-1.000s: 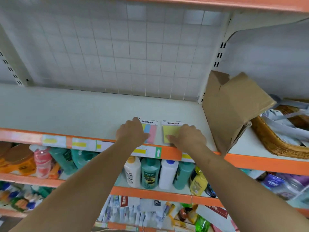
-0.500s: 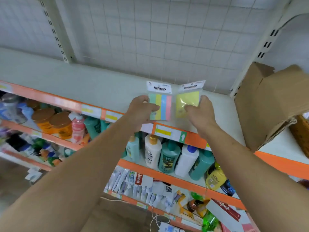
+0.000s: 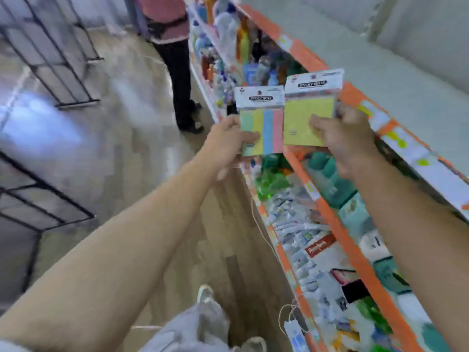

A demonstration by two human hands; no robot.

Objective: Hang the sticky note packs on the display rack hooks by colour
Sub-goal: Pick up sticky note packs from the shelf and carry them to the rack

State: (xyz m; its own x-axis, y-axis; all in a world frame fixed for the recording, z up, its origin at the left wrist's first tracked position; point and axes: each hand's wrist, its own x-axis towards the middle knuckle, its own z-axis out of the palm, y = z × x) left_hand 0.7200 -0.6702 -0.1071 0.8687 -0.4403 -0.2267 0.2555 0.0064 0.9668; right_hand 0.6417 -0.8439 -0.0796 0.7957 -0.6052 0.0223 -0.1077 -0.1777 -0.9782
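My left hand (image 3: 224, 146) grips a multicolour sticky note pack (image 3: 262, 123) with green, yellow, blue and pink strips and a white header card. My right hand (image 3: 342, 141) grips a plain yellow sticky note pack (image 3: 308, 110) with the same header. Both packs are held upright side by side in the air, in front of the orange-edged shelf unit (image 3: 350, 252). A black wire display rack (image 3: 54, 50) stands on the floor at the upper left; another black rack frame (image 3: 38, 201) is at the left edge. No hooks are discernible in this blurred view.
Another person (image 3: 172, 54) stands in the aisle ahead, beside the shelves. The shelves at right hold bottles and stationery. Wooden floor runs down the aisle; my feet (image 3: 205, 295) show at the bottom.
Both hands lifted the two packs off the white shelf top and carried them away. The view has swung left from the shelf toward the aisle and the black racks.
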